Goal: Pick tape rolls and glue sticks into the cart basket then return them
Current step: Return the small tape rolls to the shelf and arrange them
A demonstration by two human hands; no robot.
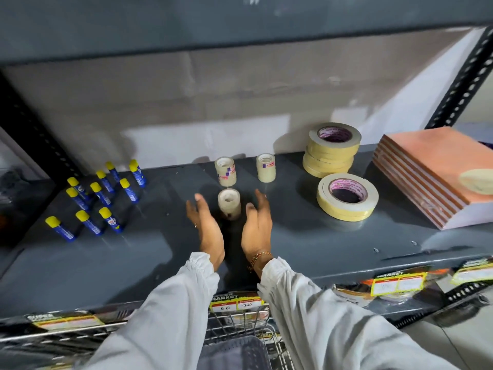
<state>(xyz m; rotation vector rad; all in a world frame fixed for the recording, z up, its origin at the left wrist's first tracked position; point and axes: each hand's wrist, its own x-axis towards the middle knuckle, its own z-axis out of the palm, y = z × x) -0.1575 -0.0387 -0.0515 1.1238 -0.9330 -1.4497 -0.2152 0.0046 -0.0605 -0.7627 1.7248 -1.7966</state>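
— Flanking the near stack of small clear tape rolls (229,203) on the grey metal shelf (293,236), left hand (205,225) and right hand (257,225) are spread, touching nothing.
— Advice?
— Close both palms evenly; the stack looks tippy.

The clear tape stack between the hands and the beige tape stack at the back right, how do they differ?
The clear tape stack is narrow with a small core; the beige tape stack is much wider with a large purple-lined core. The clear one looks see-through, the beige one opaque. Both stand upright on the shelf.
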